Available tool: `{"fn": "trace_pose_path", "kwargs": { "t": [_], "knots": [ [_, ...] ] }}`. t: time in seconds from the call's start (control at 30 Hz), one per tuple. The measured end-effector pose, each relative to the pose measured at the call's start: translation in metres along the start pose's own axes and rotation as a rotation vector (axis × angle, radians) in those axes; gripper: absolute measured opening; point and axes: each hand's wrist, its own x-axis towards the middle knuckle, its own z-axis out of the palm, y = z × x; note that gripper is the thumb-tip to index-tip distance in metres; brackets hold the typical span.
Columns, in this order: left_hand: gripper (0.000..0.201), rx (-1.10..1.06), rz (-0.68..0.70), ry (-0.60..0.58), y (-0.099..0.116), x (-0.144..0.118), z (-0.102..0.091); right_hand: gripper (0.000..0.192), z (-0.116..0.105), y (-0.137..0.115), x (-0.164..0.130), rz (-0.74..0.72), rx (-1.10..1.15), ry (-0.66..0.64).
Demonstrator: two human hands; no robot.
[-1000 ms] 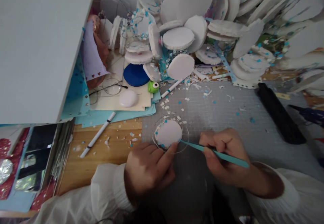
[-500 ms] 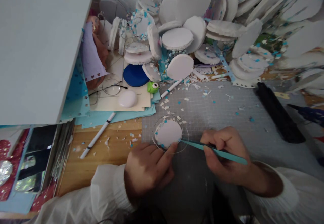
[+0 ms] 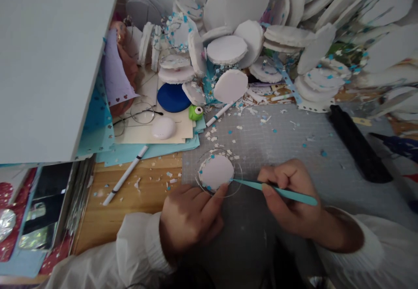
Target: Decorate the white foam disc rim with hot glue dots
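Observation:
A round white disc (image 3: 217, 172) lies on the grey cutting mat, with small blue and white flower-shaped pieces along its edge. Thin wire loops (image 3: 241, 169) run around it. My left hand (image 3: 192, 215) rests at its near side, index fingertip pressed on the lower right edge and the other fingers curled. In my right hand (image 3: 290, 193) is a pair of turquoise tweezers (image 3: 294, 196), pinched between thumb and fingers. Their tips meet the disc's right edge beside a small blue piece (image 3: 231, 179). Whether the tips grip that piece is too small to tell.
Many white discs (image 3: 227, 49) crowd the back. A black bar-shaped object (image 3: 359, 145) lies at right, near a blue tool (image 3: 396, 144). To the left are a white pen (image 3: 126, 176), eyeglasses (image 3: 143, 112) and a large white board (image 3: 55, 62). Loose flower pieces (image 3: 213, 134) dot the mat.
The tweezers' arms, visibly spread before, now look pressed together. Their tips stay at the disc's right edge. My left hand has kept its place, and the whole view has shifted slightly.

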Motion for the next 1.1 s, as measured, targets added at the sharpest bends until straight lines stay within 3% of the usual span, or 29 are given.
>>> {"fn": "trace_pose_path", "kwargs": {
  "t": [0.2, 0.53, 0.9, 1.1],
  "knots": [
    [0.033, 0.015, -0.007, -0.001, 0.0, 0.0, -0.001, 0.016, -0.004, -0.001, -0.001, 0.044, 0.093, -0.016],
    [0.034, -0.006, -0.014, -0.003, 0.001, -0.001, 0.0, 0.021, -0.005, -0.001, 0.001, -0.021, 0.09, -0.08],
    [0.034, 0.051, 0.007, 0.023, 0.001, -0.003, 0.001, 0.017, -0.007, 0.006, 0.002, 0.007, 0.165, -0.007],
    [0.029, 0.095, 0.007, 0.074, 0.003, -0.003, 0.0, 0.009, -0.016, 0.013, 0.005, 0.012, 0.044, -0.176]
  ]
}}
